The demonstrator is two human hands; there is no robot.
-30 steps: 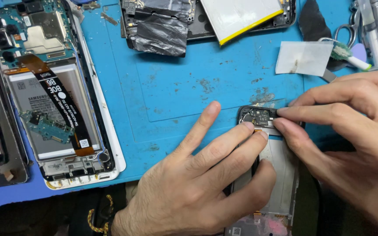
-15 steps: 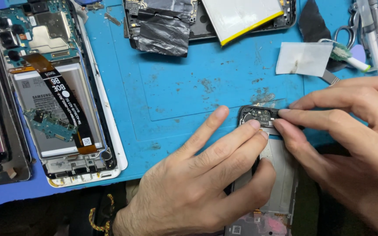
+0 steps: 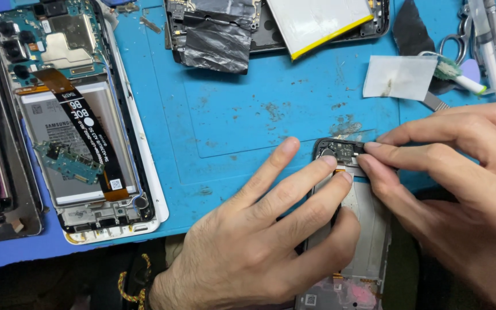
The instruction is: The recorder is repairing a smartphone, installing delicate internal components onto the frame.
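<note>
Near the counter's front edge, left hand point(image 3: 254, 252) presses flat the grey opened phone frame point(image 3: 351, 229); right hand point(image 3: 460, 195) fingertips pinch its small black top board point(image 3: 340, 152).

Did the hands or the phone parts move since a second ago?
Hardly. The left hand still presses its fingers on the dark phone frame, and the right hand still pinches at the frame's top edge. The left index finger spread slightly outward. The opened white phone and the blue mat stayed put.
</note>
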